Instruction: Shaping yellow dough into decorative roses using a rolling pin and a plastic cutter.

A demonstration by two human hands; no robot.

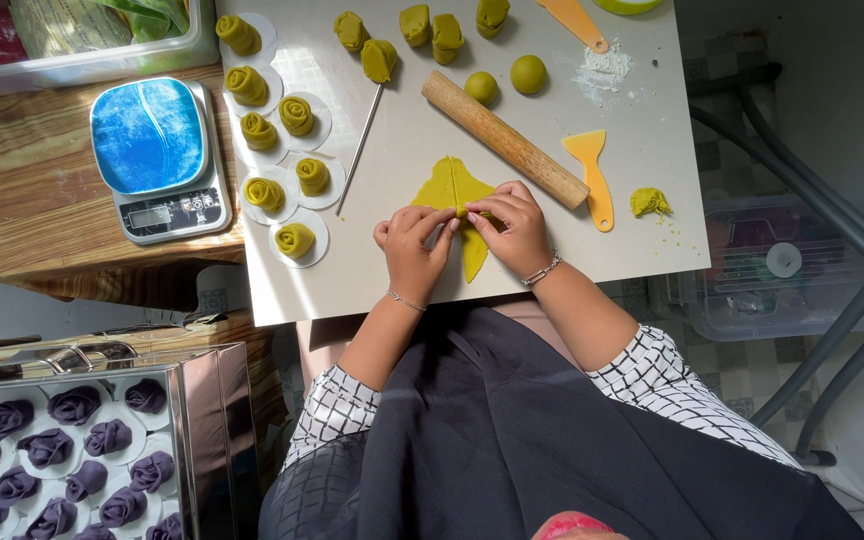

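A flattened piece of yellow-green dough (449, 186) lies on the white board (402, 150), with a strip trailing toward the board's near edge. My left hand (412, 240) and my right hand (512, 225) both pinch it, fingertips meeting at the middle. A wooden rolling pin (504, 139) lies diagonally just beyond my right hand. A thin metal rod (359, 149) lies left of the dough.
Several rolled green dough roses on white paper discs (282, 150) line the board's left side. Dough lumps and balls (482, 60), two orange scrapers (592, 175) and flour sit farther back. A digital scale (159, 157) is on the wooden table. A steel tray of purple roses (62, 450) stands lower left.
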